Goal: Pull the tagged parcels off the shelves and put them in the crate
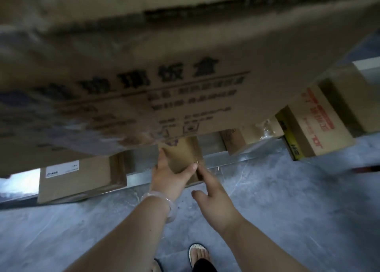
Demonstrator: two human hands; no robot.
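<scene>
Parcel (182, 156) was held at frame centre. The left hand (168, 179) gripped its front, thumb across the face. The right hand (213, 199), fingers spread, touched its right edge. The parcel stood on the low shelf (222, 159), not yet withdrawn. No crate showed, so crating remained.

1. We see matt brown cardboard on the big printed carton (185, 55) and the small parcel (181, 156).
2. The shelf rail (226, 158) looks to us like dull silvery metal.
3. The floor (287, 199) is grey, mottled concrete.
4. The bracelet (164, 203) is glossy and translucent.
</scene>
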